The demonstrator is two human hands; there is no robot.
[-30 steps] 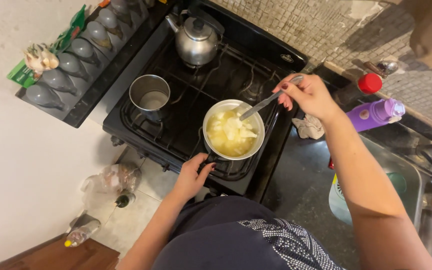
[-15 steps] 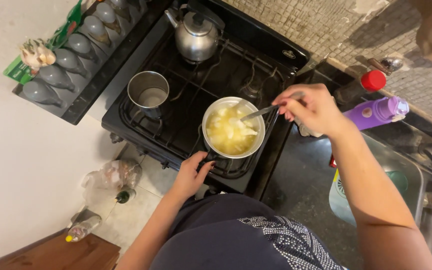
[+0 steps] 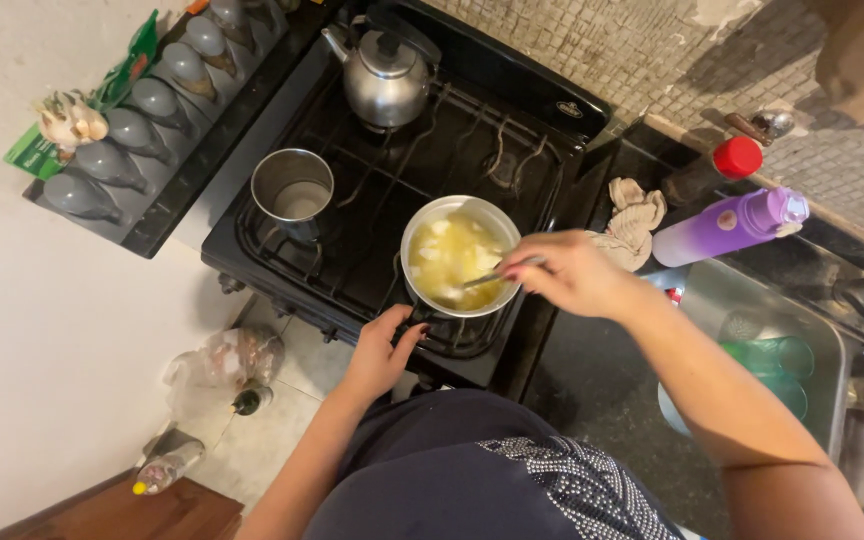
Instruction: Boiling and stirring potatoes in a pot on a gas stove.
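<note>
Black gas stove at frame centre, left hand clenched around pot handle, right hand gripping spoon in soup pot, kettle at upper centre, steel cup left of pot.

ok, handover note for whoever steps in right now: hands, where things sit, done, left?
Left hand: gripping the pot handle at the stove's front edge.
Right hand: holding a spoon, its tip in the pot.
Pot sits on the front right burner of the black stove, holding pale chunks in yellowish liquid.
Metal cup front left, kettle at the back.
Done: food in pot, spoon in.
Left: stirring; flame not visible.
</note>
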